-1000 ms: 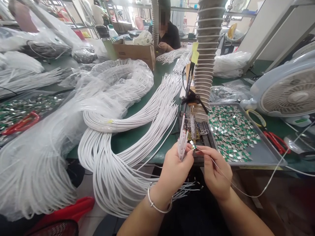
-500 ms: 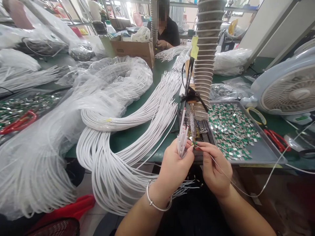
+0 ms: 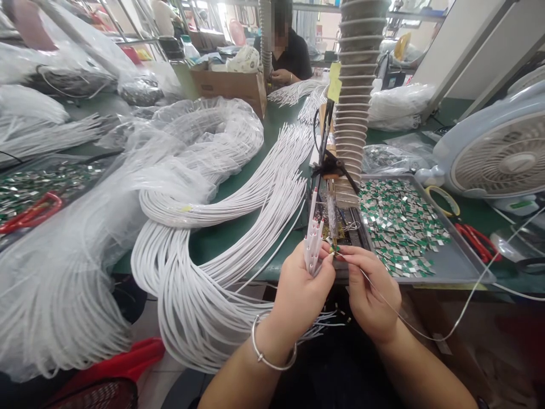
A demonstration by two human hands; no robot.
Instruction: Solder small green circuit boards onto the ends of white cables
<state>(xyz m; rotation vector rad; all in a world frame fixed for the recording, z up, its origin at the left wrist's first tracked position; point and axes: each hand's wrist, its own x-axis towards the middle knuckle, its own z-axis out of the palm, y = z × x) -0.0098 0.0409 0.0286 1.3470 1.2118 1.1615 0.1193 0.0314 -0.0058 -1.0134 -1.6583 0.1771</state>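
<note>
While the left hand (image 3: pixel 303 287) grips cables (image 3: pixel 313 253) and a board (image 3: pixel 335 249), the right hand (image 3: pixel 374 295) pinches wire (image 3: pixel 434 339). Soldering iron (image 3: pixel 332 213) points down at board.

The green-topped bench (image 3: pixel 221 244) runs deep into a brightly lit room. Beyond its far edge stand metal racks (image 3: pixel 315 8), pale and washed out in the light. A whitish panel (image 3: pixel 451 54) slants near the far right corner; light floor tiles (image 3: pixel 155 380) lie below the near edge.
</note>
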